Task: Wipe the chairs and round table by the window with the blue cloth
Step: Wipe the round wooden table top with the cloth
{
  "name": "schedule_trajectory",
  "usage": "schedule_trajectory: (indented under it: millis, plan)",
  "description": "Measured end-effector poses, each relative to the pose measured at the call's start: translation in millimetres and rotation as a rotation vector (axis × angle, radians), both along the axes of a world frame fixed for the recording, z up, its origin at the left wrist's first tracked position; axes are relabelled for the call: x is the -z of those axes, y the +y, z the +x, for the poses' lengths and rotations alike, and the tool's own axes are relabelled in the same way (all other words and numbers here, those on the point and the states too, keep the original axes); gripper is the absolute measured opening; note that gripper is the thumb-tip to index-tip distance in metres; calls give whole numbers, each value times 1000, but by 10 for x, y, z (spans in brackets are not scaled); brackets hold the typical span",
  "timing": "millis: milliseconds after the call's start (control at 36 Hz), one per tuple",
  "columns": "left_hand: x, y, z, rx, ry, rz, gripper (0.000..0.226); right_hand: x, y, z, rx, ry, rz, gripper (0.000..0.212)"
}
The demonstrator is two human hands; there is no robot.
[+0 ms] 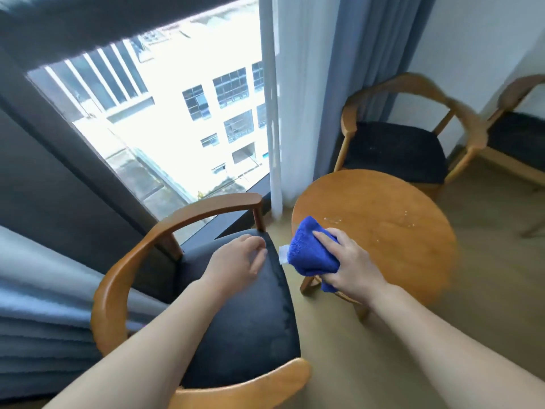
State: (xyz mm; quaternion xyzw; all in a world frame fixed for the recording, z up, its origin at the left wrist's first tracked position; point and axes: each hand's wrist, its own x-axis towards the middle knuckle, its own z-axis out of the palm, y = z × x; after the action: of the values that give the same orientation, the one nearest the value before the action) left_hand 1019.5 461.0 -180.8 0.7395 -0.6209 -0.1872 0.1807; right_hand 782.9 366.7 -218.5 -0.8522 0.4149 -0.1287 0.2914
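Note:
My right hand (349,265) grips a bunched blue cloth (309,246) with a small white tag, held at the left edge of the round wooden table (392,231). A few water drops lie on the tabletop. My left hand (240,261) hovers with loosely curled fingers over the dark seat of the near wooden armchair (236,326) and holds nothing. A second armchair (395,149) with a dark seat stands behind the table.
A large window (165,128) with a dark frame fills the left. White and blue curtains (318,84) hang behind the table, and more curtain folds lie at the lower left. A third chair (516,137) is at the right edge. The floor is beige.

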Motion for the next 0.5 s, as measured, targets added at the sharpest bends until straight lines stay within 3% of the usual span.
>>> schedule_trajectory:
  millis: [278,361,500]
  plan:
    - [-331,-297,-2100,154,300,38,50,-434,226,-1875,-62,-26,-206,76]
    - [-380,-339,-2606,127,429,19,37,-482,290,-2314,-2,-68,-224,78]
    - [-399,-383,-3121,124,537,-6,38,-464,268,-2707,56,-68,-230,88]
